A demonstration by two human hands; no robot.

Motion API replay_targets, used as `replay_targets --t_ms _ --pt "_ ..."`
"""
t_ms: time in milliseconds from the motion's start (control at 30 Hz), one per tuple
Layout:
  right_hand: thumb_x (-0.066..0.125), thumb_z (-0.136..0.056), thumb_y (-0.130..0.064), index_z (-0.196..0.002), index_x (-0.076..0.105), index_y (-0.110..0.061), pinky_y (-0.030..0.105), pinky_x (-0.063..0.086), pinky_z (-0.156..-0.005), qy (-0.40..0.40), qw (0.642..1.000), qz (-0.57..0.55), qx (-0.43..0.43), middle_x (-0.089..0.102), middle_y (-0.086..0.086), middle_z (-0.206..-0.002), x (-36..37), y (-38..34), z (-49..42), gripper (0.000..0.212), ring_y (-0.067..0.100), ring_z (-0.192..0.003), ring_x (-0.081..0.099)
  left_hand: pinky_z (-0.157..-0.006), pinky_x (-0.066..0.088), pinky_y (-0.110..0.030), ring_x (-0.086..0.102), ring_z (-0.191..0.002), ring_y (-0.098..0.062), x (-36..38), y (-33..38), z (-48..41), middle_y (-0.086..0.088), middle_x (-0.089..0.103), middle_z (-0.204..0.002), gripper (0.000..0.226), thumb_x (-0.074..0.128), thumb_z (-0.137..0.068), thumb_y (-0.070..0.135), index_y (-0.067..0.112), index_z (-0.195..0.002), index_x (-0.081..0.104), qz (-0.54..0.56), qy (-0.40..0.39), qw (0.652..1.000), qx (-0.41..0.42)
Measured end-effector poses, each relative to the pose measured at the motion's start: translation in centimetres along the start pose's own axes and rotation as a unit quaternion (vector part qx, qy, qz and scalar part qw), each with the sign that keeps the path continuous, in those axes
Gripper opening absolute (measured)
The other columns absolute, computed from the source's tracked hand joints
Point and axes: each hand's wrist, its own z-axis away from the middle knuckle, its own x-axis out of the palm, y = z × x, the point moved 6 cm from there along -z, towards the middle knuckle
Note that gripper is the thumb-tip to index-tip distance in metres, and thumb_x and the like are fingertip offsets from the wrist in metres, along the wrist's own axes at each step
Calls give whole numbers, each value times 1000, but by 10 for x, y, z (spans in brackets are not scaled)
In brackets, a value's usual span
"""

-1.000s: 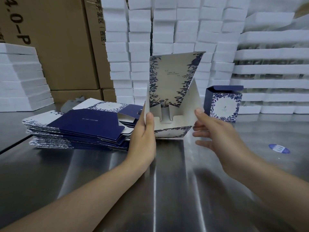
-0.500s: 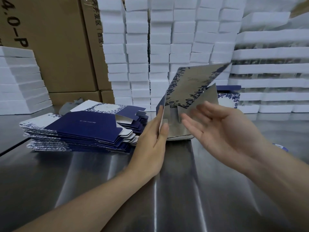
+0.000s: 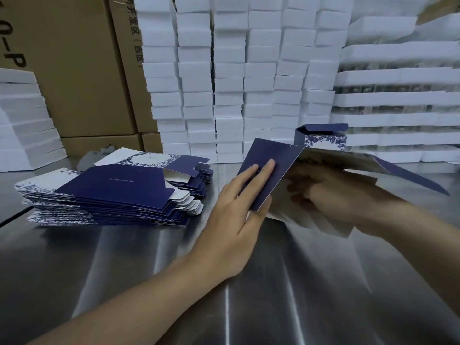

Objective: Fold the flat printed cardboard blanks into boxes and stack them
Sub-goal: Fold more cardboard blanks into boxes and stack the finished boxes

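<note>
Head view: the blank being worked is in the middle of the steel table, just in front of the one finished box near the far edge. A second ago the blank stood upright with its floral panel raised. Now it is tipped over to the right, navy panel uppermost. The left hand has gone from steadying the side edge to lying on that navy panel with its fingers straight, pressing rather than clasping. The right hand was spread beside the blank and now reaches in under its pale inner face. It is motion-blurred, so I cannot tell its grip. The blank looks mid-fold – opened out but not yet squared. The stack of flat blanks toward the left edge is tall, so most of the folding remains.
</note>
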Motion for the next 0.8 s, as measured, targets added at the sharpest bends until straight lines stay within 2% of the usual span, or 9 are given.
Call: replay_targets --t_ms 133,233,300,367,433,500,600,700,800 --pt "47 -93 4 -138 64 -36 22 44 -106 -21 992 98 -82 63 -24 -134 8 -19 10 63 4 -131 56 -127 30 -41 29 -156 -4 -1 7 0 21 39 -163 49 36 -111 50 54 -160 31 11 3 1000 15" --pt "50 -93 4 -148 57 -24 37 44 -114 -19 980 178 -83 63 -5 -143 13 -18 11 63 20 -139 53 -124 34 -41 35 -153 -5 0 16 2 23 45 -159 44 36 -110 51 65 -152 32 20 2 999 37" --pt "50 -98 -1 -147 56 -19 45 49 -108 -28 982 180 -52 66 8 -139 17 -11 9 53 31 -131 59 -123 35 -37 37 -152 -6 4 22 4 23 46 -159 44 37 -110 50 67 -151 31 17 -9 998 56" --pt "49 -102 -11 -146 54 -19 48 52 -103 -55 978 200 -9 65 12 -134 23 -3 9 45 38 -123 62 -123 32 -30 35 -153 -4 7 26 7 23 43 -161 46 37 -111 49 71 -150 28 -2 -24 997 74" --pt "47 -102 -13 -140 58 -16 47 54 -97 -69 973 222 -2 65 12 -123 24 0 10 40 39 -116 62 -124 30 -29 33 -154 -4 9 27 7 21 42 -163 46 37 -111 48 67 -153 29 -6 -31 996 78" --pt "48 -100 -9 -127 63 -18 42 54 -91 -49 971 231 -33 68 7 -110 24 -7 13 32 33 -108 64 -125 31 -33 33 -155 -7 8 24 6 18 42 -163 49 37 -113 41 52 -160 29 -1 -29 997 73" --pt "50 -92 -6 -127 67 -21 40 51 -105 -42 976 188 -99 71 2 -126 26 -24 18 42 21 -123 64 -121 30 -21 39 -151 -8 5 19 4 18 46 -157 52 38 -116 22 38 -165 30 23 -7 997 68" --pt "48 -91 -13 -105 77 -34 33 57 -95 48 981 107 -155 76 -16 -104 18 -42 25 38 2 -102 68 -120 27 -15 35 -153 -6 3 14 3 19 42 -160 56 37 -116 13 36 -166 27 31 16 998 59" --pt "45 -91 -21 -94 71 -35 41 57 -88 195 957 49 -210 74 -15 -92 -1 -60 38 29 7 -92 69 -120 24 -12 32 -154 0 -1 6 0 18 38 -164 64 37 -113 4 38 -167 25 23 28 999 37"
